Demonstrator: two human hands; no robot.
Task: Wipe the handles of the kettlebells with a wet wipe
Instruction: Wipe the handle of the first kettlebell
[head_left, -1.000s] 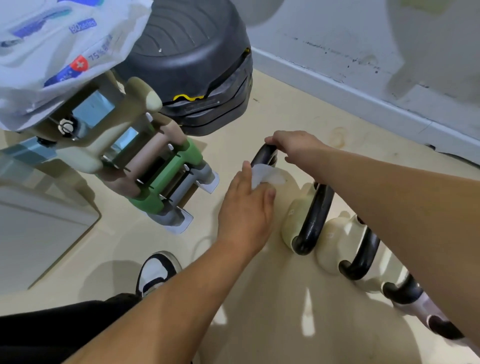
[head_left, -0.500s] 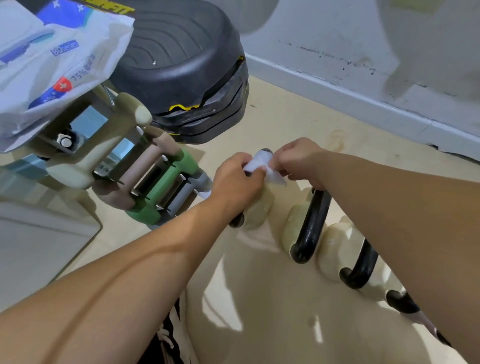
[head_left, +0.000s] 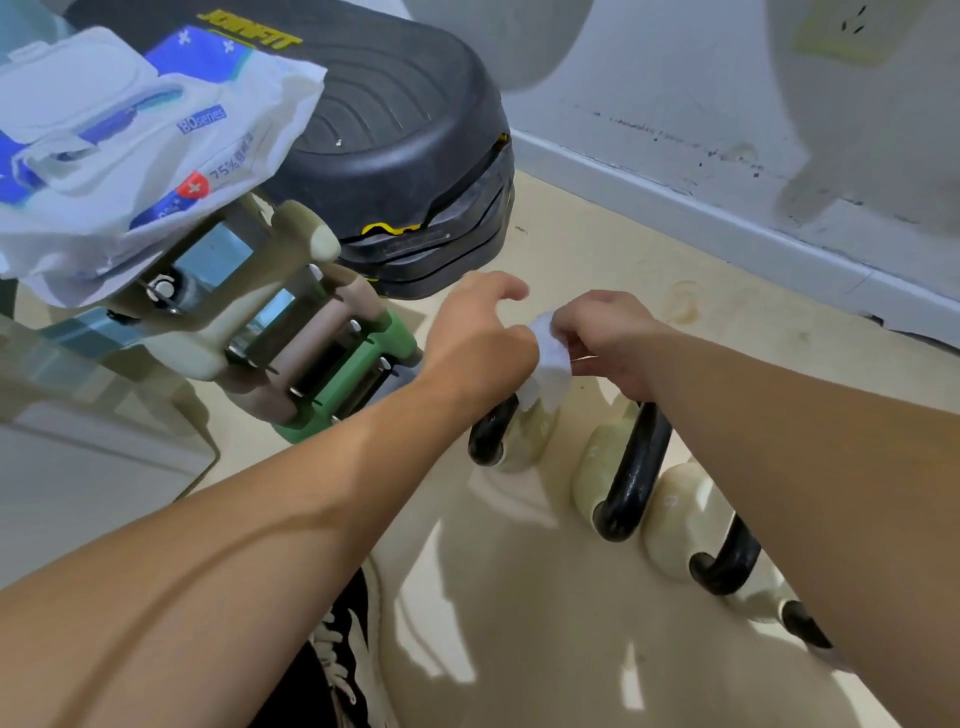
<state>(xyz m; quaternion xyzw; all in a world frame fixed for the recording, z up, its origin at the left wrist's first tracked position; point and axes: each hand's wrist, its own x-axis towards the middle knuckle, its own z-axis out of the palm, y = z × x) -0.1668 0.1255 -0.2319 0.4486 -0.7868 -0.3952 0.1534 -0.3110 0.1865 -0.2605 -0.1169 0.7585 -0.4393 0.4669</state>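
A row of cream kettlebells with black handles stands on the floor. The nearest-left handle (head_left: 487, 432) sits just below my hands, then a second handle (head_left: 630, 480) and a third (head_left: 726, 564) run to the right under my right forearm. A crumpled white wet wipe (head_left: 548, 366) hangs between my hands above the first kettlebell (head_left: 530, 439). My right hand (head_left: 610, 338) pinches the wipe's top. My left hand (head_left: 475, 338) holds its left side, one finger sticking out. Neither hand touches a handle.
A pack of wet wipes (head_left: 130, 156) lies on a rack of coloured dumbbells (head_left: 311, 358) at the left. Behind it stands a black step platform (head_left: 395, 140). The grey wall baseboard (head_left: 727, 218) runs along the back. My shoe (head_left: 348, 660) is at the bottom.
My left hand lifted the wipe off the first handle and my right hand let go of that handle. Both hands now hold the wipe up between them above the kettlebell.
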